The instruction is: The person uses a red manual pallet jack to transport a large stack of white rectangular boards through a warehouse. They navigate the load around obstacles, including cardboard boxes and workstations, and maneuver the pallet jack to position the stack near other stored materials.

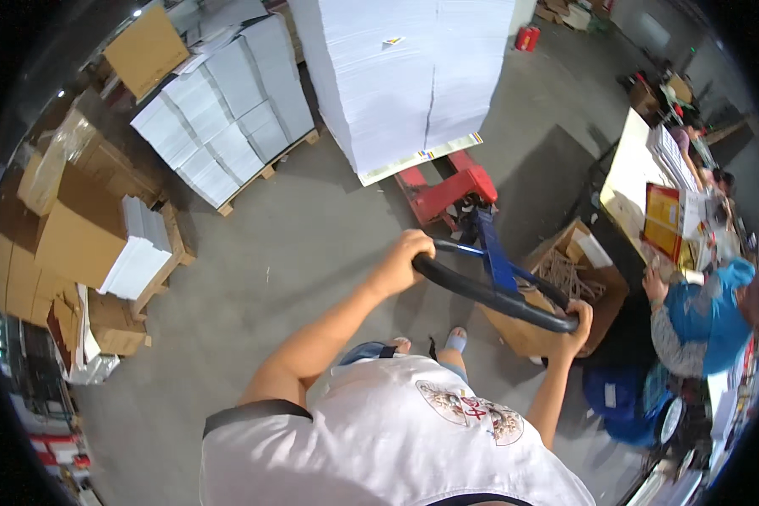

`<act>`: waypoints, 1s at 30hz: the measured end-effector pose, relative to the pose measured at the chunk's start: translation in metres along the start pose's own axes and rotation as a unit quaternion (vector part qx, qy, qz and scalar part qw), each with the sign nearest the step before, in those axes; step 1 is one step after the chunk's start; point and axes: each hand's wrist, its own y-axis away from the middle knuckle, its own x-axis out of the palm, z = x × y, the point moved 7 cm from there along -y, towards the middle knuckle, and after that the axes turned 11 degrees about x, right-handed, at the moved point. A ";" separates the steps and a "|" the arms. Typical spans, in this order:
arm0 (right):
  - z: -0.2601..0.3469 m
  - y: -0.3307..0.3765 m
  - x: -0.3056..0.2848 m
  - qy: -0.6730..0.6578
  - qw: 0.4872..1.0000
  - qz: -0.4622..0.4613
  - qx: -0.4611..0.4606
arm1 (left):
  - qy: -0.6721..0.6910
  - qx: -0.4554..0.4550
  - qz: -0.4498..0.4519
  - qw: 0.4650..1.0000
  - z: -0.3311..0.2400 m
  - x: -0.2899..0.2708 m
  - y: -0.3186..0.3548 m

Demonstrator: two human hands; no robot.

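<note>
Both of my hands grip the black loop handle of a pallet jack (489,295). My left hand (402,263) is wrapped round the handle's left end, my right hand (575,327) round its right end. From the handle a blue shaft runs forward to the red base (451,192) of the jack. Beyond the base rises a tall stack of white paper (405,84), on a pale sheet at its bottom edge; the forks under it are hidden. Below the handle, to the right, stands an open cardboard box (594,325) with paper strips inside.
White paper stacks on a wooden pallet (268,171) stand at the left, with cardboard cartons (84,228) nearer. On the right, a person in blue (704,320) works at a long table (622,169). Red fire extinguishers (527,39) stand far back. Grey floor (253,278) lies between.
</note>
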 end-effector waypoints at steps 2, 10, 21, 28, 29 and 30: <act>0.018 0.030 0.005 -0.003 1.000 -0.014 0.025 | -0.007 -0.015 0.028 0.999 -0.006 -0.026 0.012; 0.092 0.168 -0.003 0.002 0.995 -0.045 0.084 | 0.021 0.031 0.043 0.998 -0.029 -0.092 0.105; 0.200 0.344 -0.014 0.043 0.995 -0.063 0.069 | 0.035 0.135 0.020 0.990 -0.066 -0.175 0.242; 0.252 0.466 -0.019 0.035 0.992 -0.091 0.079 | 0.046 0.168 0.034 0.984 -0.098 -0.235 0.324; 0.260 0.485 -0.018 0.031 0.990 -0.109 0.085 | 0.052 0.158 0.028 0.986 -0.105 -0.245 0.339; 0.272 0.505 -0.017 0.026 0.988 -0.126 0.090 | 0.055 0.165 0.029 0.984 -0.109 -0.255 0.352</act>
